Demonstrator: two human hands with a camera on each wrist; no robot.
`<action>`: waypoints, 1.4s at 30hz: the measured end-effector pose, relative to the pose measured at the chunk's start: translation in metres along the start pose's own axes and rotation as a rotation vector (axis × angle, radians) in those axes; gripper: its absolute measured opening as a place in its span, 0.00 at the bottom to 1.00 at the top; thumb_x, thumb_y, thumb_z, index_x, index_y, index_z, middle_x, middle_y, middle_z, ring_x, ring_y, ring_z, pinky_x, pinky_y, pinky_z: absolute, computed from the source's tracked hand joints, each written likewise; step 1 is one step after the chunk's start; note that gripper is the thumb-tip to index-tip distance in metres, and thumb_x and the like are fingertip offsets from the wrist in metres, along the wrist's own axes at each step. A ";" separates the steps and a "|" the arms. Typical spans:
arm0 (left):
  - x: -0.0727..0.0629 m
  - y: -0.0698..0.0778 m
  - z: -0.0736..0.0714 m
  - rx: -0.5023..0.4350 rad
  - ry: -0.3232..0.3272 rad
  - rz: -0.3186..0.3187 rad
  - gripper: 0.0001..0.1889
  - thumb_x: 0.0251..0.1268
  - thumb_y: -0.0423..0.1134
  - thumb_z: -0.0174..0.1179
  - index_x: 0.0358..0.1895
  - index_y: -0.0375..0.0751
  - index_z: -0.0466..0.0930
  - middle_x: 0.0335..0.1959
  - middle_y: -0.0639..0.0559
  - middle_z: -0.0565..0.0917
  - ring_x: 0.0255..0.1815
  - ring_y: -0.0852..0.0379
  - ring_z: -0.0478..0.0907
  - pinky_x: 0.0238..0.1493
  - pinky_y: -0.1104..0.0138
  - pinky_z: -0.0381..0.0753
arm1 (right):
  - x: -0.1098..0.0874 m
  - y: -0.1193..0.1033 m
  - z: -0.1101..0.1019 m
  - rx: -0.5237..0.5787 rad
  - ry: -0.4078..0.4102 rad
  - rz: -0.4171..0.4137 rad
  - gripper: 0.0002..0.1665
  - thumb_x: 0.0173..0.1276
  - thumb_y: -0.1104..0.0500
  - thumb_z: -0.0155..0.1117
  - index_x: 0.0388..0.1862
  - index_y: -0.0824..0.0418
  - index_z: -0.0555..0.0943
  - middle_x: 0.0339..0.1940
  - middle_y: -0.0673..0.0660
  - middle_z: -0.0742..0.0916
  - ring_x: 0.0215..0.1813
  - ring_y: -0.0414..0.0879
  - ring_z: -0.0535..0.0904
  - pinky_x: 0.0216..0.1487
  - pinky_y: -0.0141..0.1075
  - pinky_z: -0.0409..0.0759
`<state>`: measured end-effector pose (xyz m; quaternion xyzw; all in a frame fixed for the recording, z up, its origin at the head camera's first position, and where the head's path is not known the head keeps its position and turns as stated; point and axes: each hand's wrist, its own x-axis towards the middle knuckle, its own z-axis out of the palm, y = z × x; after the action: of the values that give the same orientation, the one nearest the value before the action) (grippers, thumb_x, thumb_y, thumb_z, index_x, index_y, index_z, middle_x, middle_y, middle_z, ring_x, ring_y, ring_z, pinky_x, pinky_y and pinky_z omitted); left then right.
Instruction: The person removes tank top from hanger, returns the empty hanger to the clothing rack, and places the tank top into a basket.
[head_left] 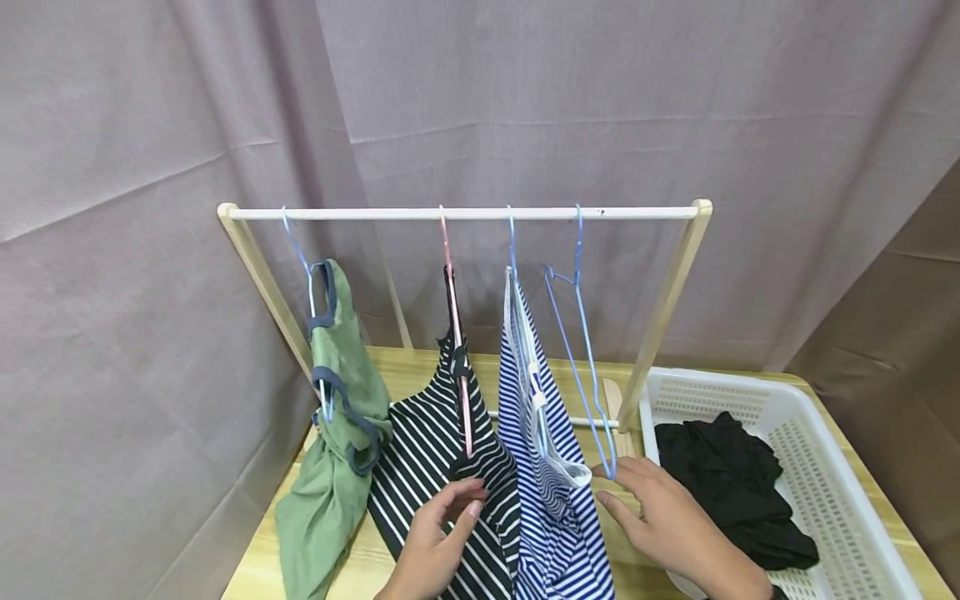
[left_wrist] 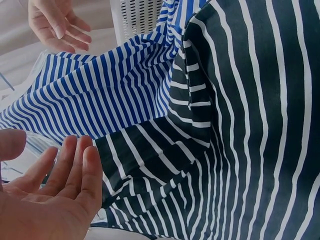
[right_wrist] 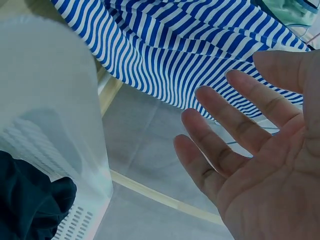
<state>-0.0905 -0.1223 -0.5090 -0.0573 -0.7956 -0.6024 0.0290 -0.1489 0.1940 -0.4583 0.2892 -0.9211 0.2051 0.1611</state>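
My left hand (head_left: 442, 533) is beside the black-and-white striped garment (head_left: 420, 433), its fingers loosely bent with nothing between them. That garment hangs from a pink hanger (head_left: 453, 312). To its right, a blue-and-white striped garment (head_left: 558, 533) hangs from a blue hanger (head_left: 512, 242). My right hand (head_left: 660, 512) is near this garment's right edge, by the lower end of a bare blue hanger (head_left: 590, 358); whether a fingertip touches either is unclear. The right wrist view shows the right hand (right_wrist: 265, 155) with fingers spread and an empty palm.
A white rail (head_left: 375, 214) on a wooden frame carries the hangers. At its left hangs a green garment (head_left: 330, 492) with blue trim. Right of the frame, a white basket (head_left: 840, 450) holds a black cloth (head_left: 727, 483). Grey curtain (head_left: 600, 100) stands behind.
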 end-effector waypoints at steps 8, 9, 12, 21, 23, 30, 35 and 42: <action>0.002 0.003 -0.003 0.020 -0.014 -0.035 0.21 0.84 0.48 0.56 0.68 0.39 0.79 0.60 0.42 0.89 0.62 0.53 0.87 0.63 0.69 0.84 | -0.002 -0.001 0.000 0.023 -0.027 0.056 0.11 0.72 0.56 0.74 0.52 0.51 0.90 0.53 0.49 0.91 0.57 0.48 0.88 0.57 0.53 0.89; 0.002 0.004 -0.004 0.024 -0.013 -0.035 0.21 0.84 0.48 0.56 0.68 0.38 0.79 0.60 0.42 0.89 0.62 0.53 0.87 0.62 0.69 0.84 | -0.002 -0.001 0.000 0.028 -0.020 0.061 0.11 0.72 0.56 0.74 0.52 0.50 0.90 0.53 0.48 0.91 0.57 0.47 0.88 0.56 0.52 0.89; 0.002 0.004 -0.005 0.033 -0.002 -0.025 0.20 0.84 0.47 0.56 0.67 0.39 0.80 0.60 0.43 0.89 0.61 0.54 0.87 0.62 0.68 0.84 | -0.004 0.001 0.000 0.055 0.004 0.078 0.11 0.73 0.56 0.73 0.53 0.47 0.90 0.52 0.44 0.91 0.55 0.47 0.88 0.55 0.52 0.89; -0.002 0.003 -0.007 0.038 0.050 -0.004 0.16 0.83 0.44 0.57 0.65 0.42 0.82 0.58 0.41 0.90 0.59 0.53 0.88 0.61 0.68 0.85 | -0.011 0.004 -0.002 0.074 0.024 0.113 0.11 0.74 0.55 0.73 0.52 0.43 0.90 0.51 0.40 0.91 0.56 0.47 0.88 0.55 0.53 0.89; -0.002 0.003 -0.007 0.037 0.061 -0.001 0.16 0.83 0.43 0.58 0.64 0.42 0.82 0.57 0.41 0.90 0.59 0.54 0.88 0.61 0.68 0.85 | -0.012 0.004 -0.003 0.074 0.035 0.104 0.11 0.74 0.55 0.73 0.52 0.43 0.90 0.51 0.41 0.91 0.55 0.46 0.88 0.55 0.52 0.89; -0.004 0.005 -0.011 0.006 0.063 -0.008 0.16 0.83 0.44 0.58 0.65 0.43 0.82 0.58 0.44 0.90 0.59 0.57 0.88 0.61 0.70 0.84 | -0.013 0.003 -0.004 0.073 0.033 0.105 0.10 0.74 0.55 0.73 0.51 0.42 0.90 0.51 0.41 0.92 0.55 0.45 0.88 0.55 0.52 0.89; -0.006 0.006 -0.015 0.005 0.081 -0.013 0.18 0.83 0.43 0.58 0.66 0.38 0.81 0.58 0.41 0.89 0.58 0.59 0.87 0.62 0.70 0.84 | -0.013 0.002 -0.004 0.073 0.014 0.118 0.10 0.76 0.54 0.72 0.52 0.42 0.90 0.51 0.38 0.91 0.56 0.45 0.88 0.56 0.52 0.89; -0.004 0.016 -0.018 -0.021 0.184 0.028 0.14 0.81 0.37 0.60 0.62 0.40 0.83 0.51 0.49 0.92 0.52 0.61 0.89 0.57 0.70 0.87 | -0.013 0.000 -0.005 0.074 -0.008 0.124 0.10 0.78 0.53 0.69 0.53 0.41 0.90 0.51 0.36 0.91 0.56 0.41 0.88 0.57 0.51 0.89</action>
<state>-0.0847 -0.1356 -0.4891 -0.0130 -0.7824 -0.6129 0.1098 -0.1375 0.2023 -0.4597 0.2380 -0.9297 0.2472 0.1336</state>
